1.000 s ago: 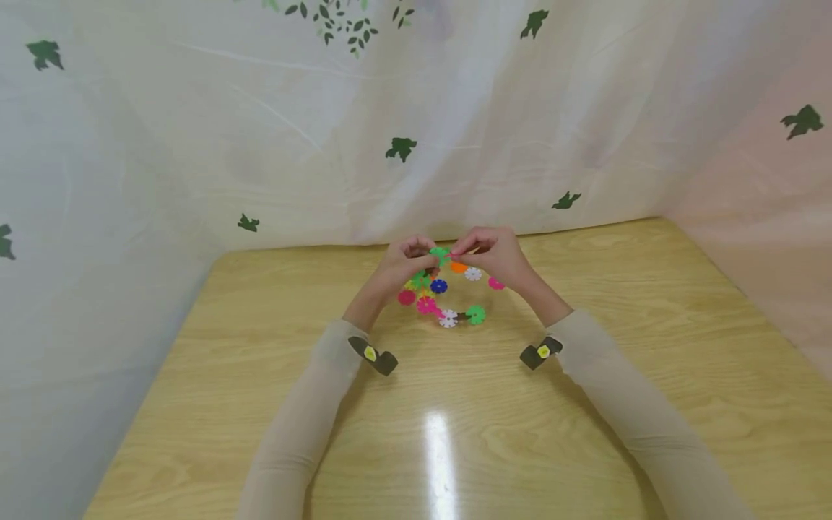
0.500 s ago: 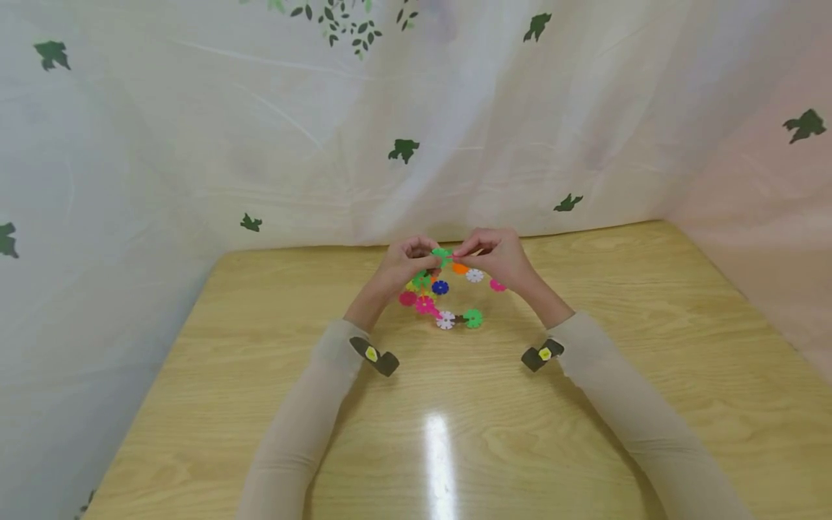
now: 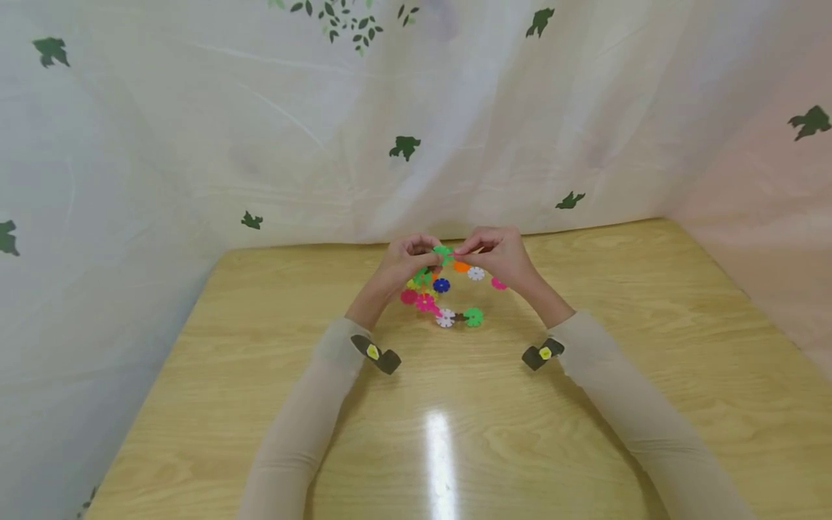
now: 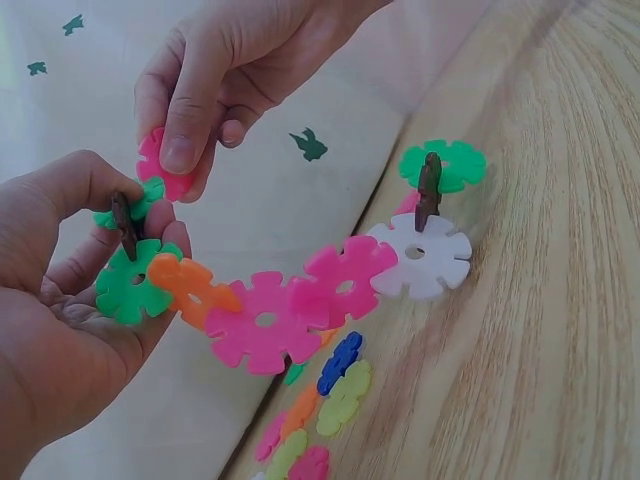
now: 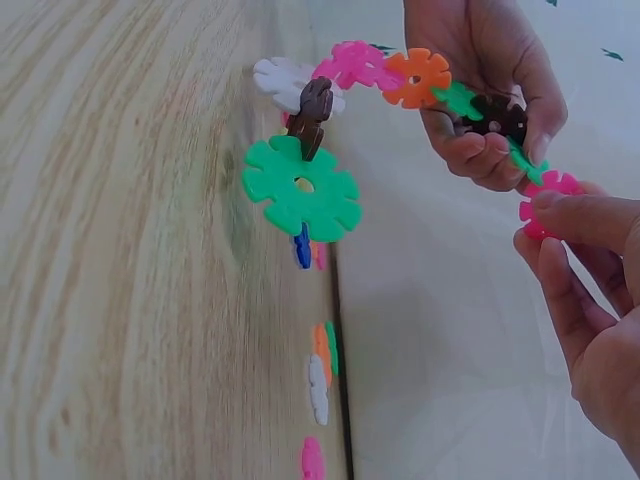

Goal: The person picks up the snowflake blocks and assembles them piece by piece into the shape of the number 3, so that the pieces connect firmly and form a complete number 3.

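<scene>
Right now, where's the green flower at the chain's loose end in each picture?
Head: green flower, below and right of the middle.
Left wrist: green flower, upper right.
Right wrist: green flower, just above the middle, slightly left.
Shared landmark: the brown piece joined to it.

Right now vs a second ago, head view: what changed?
Little: the free end of the flower-disc chain, with its green disc, swung slightly to the person's left. Nothing visibly taken hold of or let go: left grip holds the chain, right grip pinches a pink disc. Loose discs stayed put.
</scene>
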A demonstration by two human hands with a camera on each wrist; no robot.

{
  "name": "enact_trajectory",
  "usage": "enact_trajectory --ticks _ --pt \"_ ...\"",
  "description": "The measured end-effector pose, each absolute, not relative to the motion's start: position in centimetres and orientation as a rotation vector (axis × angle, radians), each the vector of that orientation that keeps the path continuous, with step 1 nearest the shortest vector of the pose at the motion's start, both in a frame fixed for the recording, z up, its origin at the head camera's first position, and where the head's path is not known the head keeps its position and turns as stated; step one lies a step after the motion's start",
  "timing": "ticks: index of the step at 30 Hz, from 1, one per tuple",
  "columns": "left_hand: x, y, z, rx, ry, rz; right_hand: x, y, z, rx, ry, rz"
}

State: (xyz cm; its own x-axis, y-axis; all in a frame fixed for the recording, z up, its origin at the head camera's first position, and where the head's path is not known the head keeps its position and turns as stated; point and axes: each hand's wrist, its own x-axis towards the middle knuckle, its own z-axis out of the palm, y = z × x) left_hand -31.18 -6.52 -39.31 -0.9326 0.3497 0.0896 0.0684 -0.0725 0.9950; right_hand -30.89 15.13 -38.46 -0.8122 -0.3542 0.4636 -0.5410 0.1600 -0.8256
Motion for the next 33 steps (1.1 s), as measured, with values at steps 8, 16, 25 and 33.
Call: enact_trajectory --ticks 8,16,25,33 --pt "-31.22 -6.64 -39.32 0.49 1.98 2.133 -30.98 14.99 -38.42 0.9 -2.231 1.753" --pt "-31.16 -6.59 -39.54 0.527 1.994 2.121 -30.96 14.88 -38.65 0.928 -2.237 1.725" --pt "-31.33 -6.67 -39.64 0.573 1.972 2.068 -31.15 15.1 -38.63 0.938 -2.298 1.748" --pt "-31.48 -6.78 -39.87 0.546 1.946 2.07 -31.39 15.34 -38.25 0.924 -2.435 1.697"
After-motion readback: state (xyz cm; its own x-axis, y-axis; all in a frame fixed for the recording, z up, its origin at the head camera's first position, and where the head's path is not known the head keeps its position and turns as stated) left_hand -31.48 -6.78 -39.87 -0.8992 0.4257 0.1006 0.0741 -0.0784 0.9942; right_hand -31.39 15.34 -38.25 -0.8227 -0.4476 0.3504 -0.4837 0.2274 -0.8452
